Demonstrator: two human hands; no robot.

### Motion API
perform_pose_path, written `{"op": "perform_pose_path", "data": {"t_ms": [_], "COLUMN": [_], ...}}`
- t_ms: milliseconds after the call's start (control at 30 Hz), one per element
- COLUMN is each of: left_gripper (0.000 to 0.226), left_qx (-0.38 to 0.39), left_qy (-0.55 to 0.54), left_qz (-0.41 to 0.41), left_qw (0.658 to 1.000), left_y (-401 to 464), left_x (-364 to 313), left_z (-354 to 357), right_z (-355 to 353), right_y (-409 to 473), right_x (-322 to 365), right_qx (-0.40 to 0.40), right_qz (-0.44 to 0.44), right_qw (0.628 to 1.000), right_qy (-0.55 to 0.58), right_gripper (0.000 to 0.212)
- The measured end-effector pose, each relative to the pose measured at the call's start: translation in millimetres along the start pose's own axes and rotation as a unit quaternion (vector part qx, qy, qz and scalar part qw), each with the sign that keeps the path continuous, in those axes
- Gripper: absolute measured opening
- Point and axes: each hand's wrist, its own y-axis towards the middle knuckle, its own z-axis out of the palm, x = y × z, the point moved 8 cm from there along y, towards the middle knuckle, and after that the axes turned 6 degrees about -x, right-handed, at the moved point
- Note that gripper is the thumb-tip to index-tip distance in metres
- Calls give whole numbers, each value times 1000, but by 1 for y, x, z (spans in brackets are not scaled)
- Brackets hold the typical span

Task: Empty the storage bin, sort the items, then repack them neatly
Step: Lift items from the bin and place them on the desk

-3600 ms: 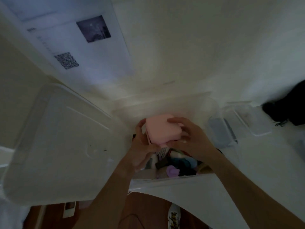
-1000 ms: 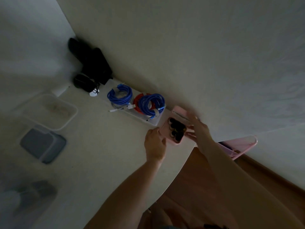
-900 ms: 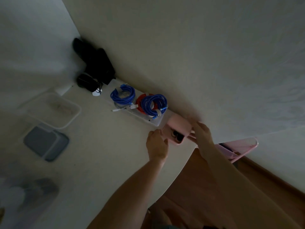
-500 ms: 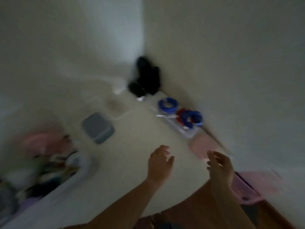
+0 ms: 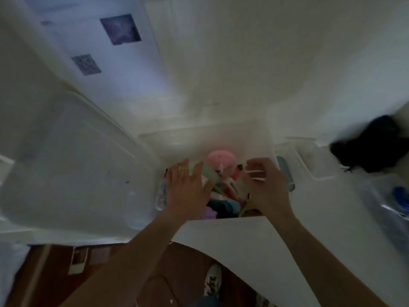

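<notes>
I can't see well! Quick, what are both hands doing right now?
Left hand: open, fingers spread, empty, over the storage bin.
Right hand: open, fingers curled, holding nothing visible.

No text, brand or number is readable. A white paper sheet [image 5: 106, 52] at the upper left carries a small dark square code pattern [image 5: 86, 64] and a darker square printed picture [image 5: 120, 29], but both are too blurred to read. The faint line above them is also illegible.
</notes>
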Motion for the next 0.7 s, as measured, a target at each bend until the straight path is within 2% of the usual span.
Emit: {"op": "perform_pose_path", "data": {"t_ms": [33, 67, 133, 333, 400, 467, 500, 700], "left_gripper": [73, 78, 80, 80, 81, 82, 83, 81], "left_qx": [64, 91, 109, 179, 198, 220, 228, 231], "left_qy": [9, 13, -2, -67, -93, -117, -127, -172], "left_qz": [-31, -36, -30, -32, -40, -50, -50, -50], "left_qw": [997, 995, 994, 981, 975, 967, 964, 956], "left_y": [3, 6, 14, 34, 38, 38, 37, 35], "left_x": [21, 34, 48, 71, 76, 80, 79, 75], "left_z": [20, 33, 50, 96, 104, 110, 112, 109], "right_z": [26, 52, 93, 157, 167, 172, 172, 154], "right_y": [10, 22, 47, 106, 110, 108, 106, 104], "right_x": [-6, -15, -37, -79, -80, -81, -84, -65], "right_qx": [45, 93, 153, 207, 237, 260, 263, 225], "right_qz": [8, 17, 33, 48, 17, -39, -53, -98], "right_qw": [998, 991, 972, 941, 919, 893, 893, 930], "right_qy": [-42, -96, -175, -264, -315, -364, -360, -274], "right_gripper": [28, 39, 59, 83, 89, 93, 92, 80]}}
